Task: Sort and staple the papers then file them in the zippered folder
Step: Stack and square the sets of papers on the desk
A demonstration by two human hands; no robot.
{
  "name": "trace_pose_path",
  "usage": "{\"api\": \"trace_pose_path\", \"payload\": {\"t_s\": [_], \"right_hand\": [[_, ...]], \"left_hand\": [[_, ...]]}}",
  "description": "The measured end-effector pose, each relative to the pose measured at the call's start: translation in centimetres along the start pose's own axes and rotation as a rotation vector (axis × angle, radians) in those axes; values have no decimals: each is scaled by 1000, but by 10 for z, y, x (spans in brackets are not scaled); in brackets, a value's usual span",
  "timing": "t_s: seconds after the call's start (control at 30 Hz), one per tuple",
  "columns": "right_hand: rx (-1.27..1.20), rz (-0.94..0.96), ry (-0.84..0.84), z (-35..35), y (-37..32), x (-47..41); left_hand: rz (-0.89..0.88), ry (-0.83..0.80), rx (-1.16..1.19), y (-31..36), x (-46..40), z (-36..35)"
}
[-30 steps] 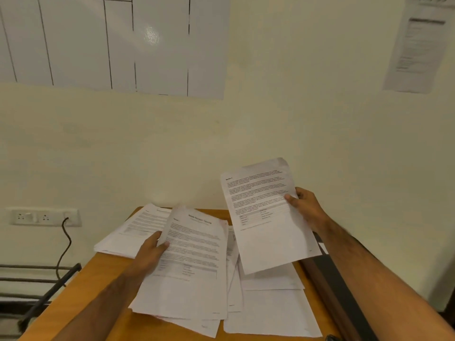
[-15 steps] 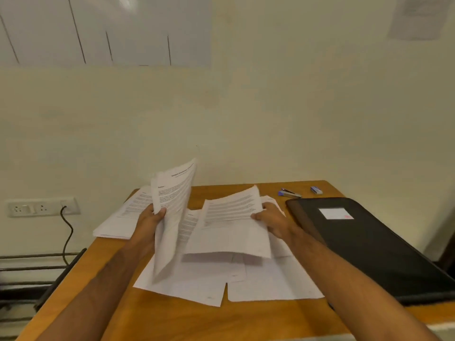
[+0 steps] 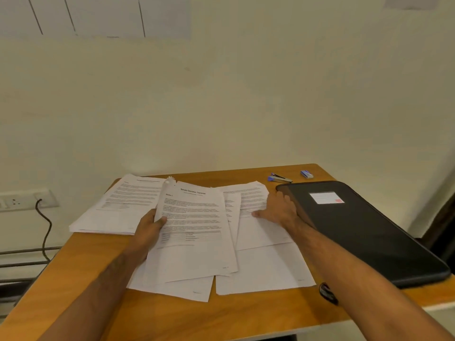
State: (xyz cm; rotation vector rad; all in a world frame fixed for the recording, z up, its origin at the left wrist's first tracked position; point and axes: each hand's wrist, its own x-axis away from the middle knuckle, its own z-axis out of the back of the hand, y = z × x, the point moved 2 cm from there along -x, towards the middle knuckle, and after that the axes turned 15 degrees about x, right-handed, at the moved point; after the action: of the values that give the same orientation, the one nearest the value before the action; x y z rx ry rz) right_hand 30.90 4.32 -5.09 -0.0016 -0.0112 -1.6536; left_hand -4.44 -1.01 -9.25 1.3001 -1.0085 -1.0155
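— Left hand (image 3: 150, 230): thumb pinching a thin sheaf of white printed sheets (image 3: 194, 232) at its left edge. Right hand (image 3: 278, 210): fingers straight, pressing flat on the loose white page (image 3: 256, 217) beside it.

— Best to square the sheaf's edges before stapling; limp, slippery paper, apt to fan out.

— Small blue-and-metal stapler (image 3: 279, 178) at the orange wooden table's (image 3: 147, 313) far edge; smooth black zippered folder (image 3: 364, 232) lying closed on the right.

Bare desk strip (image 3: 246, 316) up front (papers (image 3: 266, 274) behind, folder (image 3: 369, 230) to right).
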Motion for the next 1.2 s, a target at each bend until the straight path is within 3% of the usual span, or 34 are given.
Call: {"api": "trace_pose_path", "payload": {"t_s": [0.3,0.7,0.93,1.03,1.2], "right_hand": [[-116,-83,-108,-18,7,-23],[-295,-165,-127,-10,12,-28],[-744,-93,-20,14,28,-25],[-931,-1,78,31,37,-21],[-1178,133,93,53,48,-13]], "left_hand": [[-7,-6,-33,-1,2,2],[-4,11,-46,-4,3,4],[-30,4,-60,-4,4,3],[-52,3,-64,-5,2,4],[-66,-11,-49,-4,1,6]]}}
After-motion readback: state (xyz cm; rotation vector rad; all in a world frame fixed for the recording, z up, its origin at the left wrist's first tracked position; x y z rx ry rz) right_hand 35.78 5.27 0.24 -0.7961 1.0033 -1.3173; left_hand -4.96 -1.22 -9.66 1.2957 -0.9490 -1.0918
